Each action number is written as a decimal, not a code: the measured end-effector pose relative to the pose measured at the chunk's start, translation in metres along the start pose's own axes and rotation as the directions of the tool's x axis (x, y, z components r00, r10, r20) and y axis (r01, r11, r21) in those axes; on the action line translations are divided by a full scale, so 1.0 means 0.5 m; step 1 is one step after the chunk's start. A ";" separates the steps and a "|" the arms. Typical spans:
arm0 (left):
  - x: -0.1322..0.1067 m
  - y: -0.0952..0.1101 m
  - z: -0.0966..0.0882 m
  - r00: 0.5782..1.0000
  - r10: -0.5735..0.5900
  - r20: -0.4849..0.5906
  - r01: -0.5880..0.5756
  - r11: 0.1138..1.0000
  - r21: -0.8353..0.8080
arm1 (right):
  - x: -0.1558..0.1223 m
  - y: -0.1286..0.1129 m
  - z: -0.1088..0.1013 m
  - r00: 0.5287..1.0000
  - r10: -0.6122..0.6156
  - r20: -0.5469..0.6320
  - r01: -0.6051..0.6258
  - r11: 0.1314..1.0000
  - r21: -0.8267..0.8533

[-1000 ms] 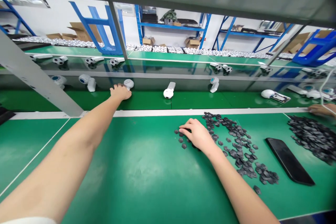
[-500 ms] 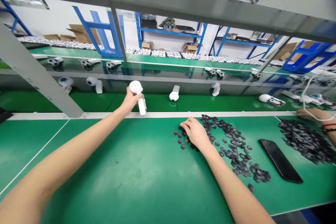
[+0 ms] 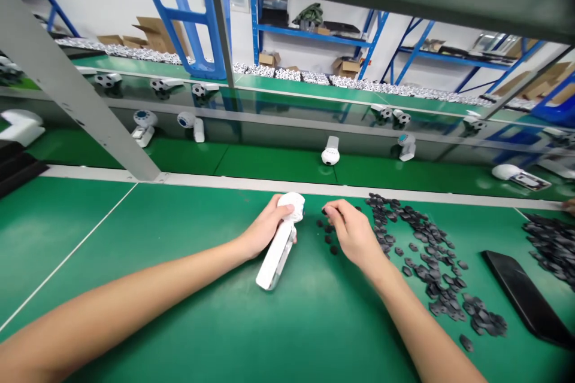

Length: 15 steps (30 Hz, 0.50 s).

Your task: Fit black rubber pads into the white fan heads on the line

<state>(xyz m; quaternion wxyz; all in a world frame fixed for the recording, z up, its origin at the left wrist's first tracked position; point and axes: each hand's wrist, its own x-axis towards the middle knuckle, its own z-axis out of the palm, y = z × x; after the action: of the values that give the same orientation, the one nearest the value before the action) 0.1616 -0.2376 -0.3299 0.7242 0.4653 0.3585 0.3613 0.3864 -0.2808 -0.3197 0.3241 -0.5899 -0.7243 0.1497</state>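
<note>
White handheld device [image 3: 279, 254] sat in the left hand [image 3: 265, 228], just below the white bench strip [image 3: 287, 184], with its rounded head [image 3: 291, 202] nearest the strip and its flat handle [image 3: 275, 260] slanting down toward the person. The left hand's grip was closed and wrapped round the neck under the head, a hold that looked sound for keeping the body steady while the other hand worked close by. The casing looked clean and glossy white, with a small dark mark at the edge of the head, too small to make out. Just right of the device, below the strip, the right hand [image 3: 354, 233] was drawn into a narrow pinch near a few small dark hexagonal pieces [image 3: 333, 249]; whether it held one could not be told. Picking with the fingertips, one piece at a time, seemed the tidy way to work there. Farther right, below the strip, lay a long drift of the same pieces [image 3: 424, 266], then a black rectangular slab [image 3: 525, 299]. Beyond the strip stood another white device [image 3: 330, 154].
</note>
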 end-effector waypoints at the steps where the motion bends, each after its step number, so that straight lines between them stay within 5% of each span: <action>1: -0.003 -0.003 -0.001 1.000 -0.013 0.011 0.012 0.999 0.029 | -0.008 -0.013 0.001 1.000 -0.003 0.014 0.002 0.999 0.051; 8: -0.020 0.005 0.006 0.996 0.083 0.042 -0.093 0.906 0.412 | -0.039 -0.066 0.020 0.998 -0.004 0.064 -0.012 0.971 0.239; 15: -0.025 0.005 0.011 0.988 0.093 0.123 -0.143 0.852 0.504 | -0.034 -0.071 0.027 0.990 0.136 0.043 -0.142 0.953 0.269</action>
<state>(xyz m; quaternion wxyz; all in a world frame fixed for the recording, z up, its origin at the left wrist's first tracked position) 0.1601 -0.2497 -0.3235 0.5671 0.6784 0.3776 0.2748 0.3524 -0.3038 -0.3132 0.3819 -0.5876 -0.6575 0.2768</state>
